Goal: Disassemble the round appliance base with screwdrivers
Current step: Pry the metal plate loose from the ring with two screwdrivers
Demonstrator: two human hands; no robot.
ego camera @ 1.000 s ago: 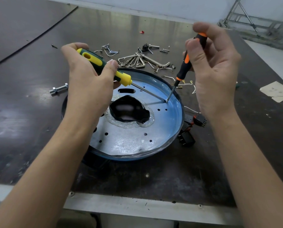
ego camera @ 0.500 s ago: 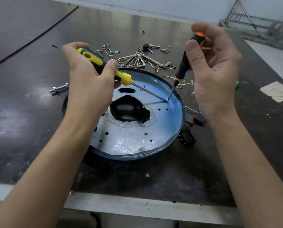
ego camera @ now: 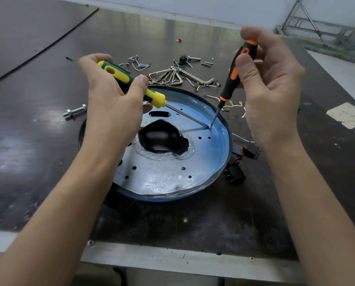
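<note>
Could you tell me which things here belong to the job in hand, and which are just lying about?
In use: round appliance base; yellow-green screwdriver in left hand; orange-black screwdriver in right hand.
Lying about: hex keys; bolt; black switches; paper scrap.

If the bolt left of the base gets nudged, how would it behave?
The bolt would probably roll a little, since its shaft is round, though the nut on it likely stops it soon. It looks like bare metal, so probably stiff and heavy for its size.
</note>
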